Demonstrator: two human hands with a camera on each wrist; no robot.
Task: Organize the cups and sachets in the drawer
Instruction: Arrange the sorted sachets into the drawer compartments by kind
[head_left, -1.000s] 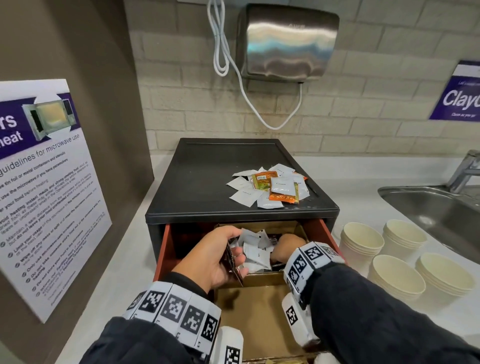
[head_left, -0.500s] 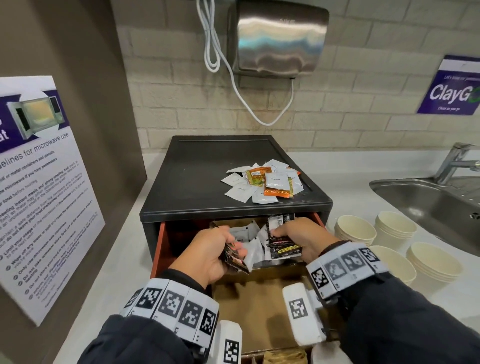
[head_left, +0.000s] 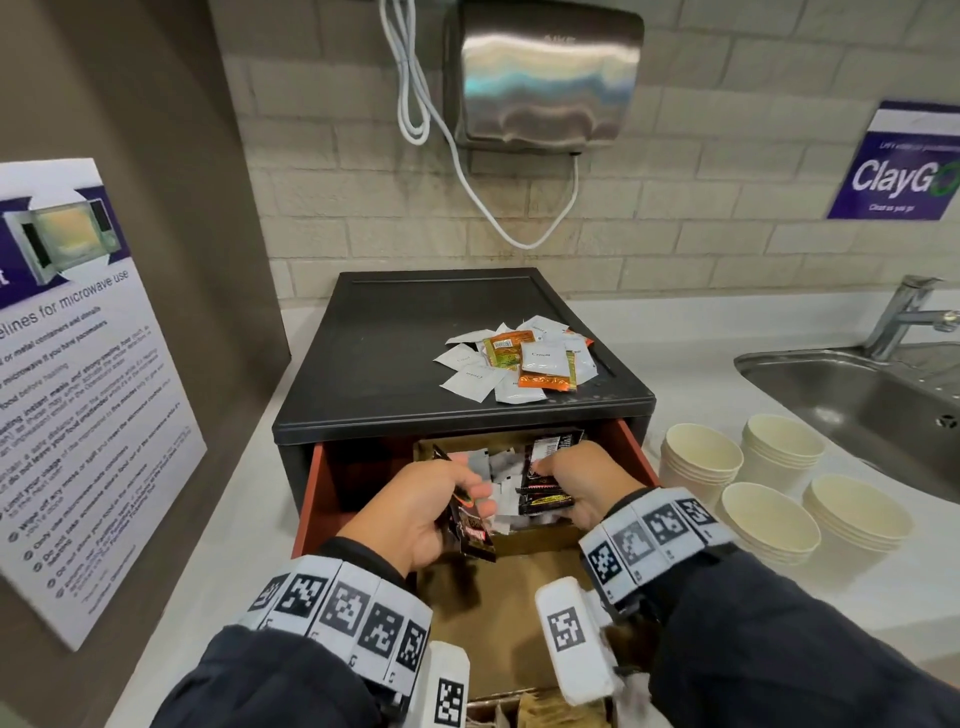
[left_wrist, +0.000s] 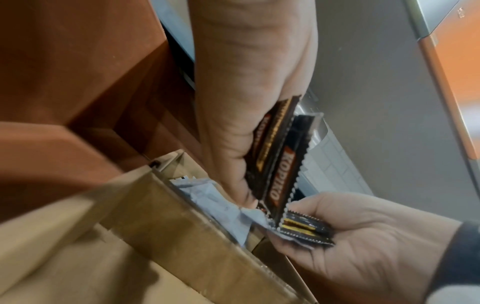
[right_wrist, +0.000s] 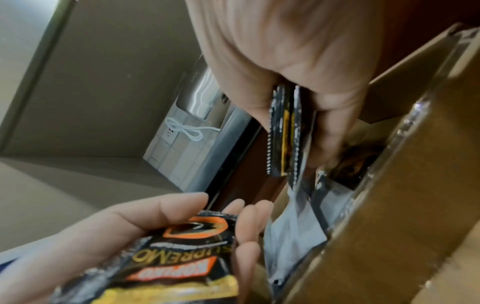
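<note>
The red drawer of a black cabinet is pulled out, with a brown cardboard divider inside. My left hand grips a bundle of black coffee sachets over the drawer, also seen edge-on as black sachets. My right hand grips other black sachets over the back compartment, seen as black sachets. White sachets lie loose in that compartment. A mixed pile of white and orange sachets lies on the cabinet top. Stacks of cream paper cups stand on the counter to the right.
A steel sink with a tap is at the far right. A hand dryer and its white cable hang on the brick wall. A microwave notice leans at the left.
My right hand came up out of the back compartment with black sachets in its grip and moved toward my left hand. My left hand kept its bundle and stayed in place.
</note>
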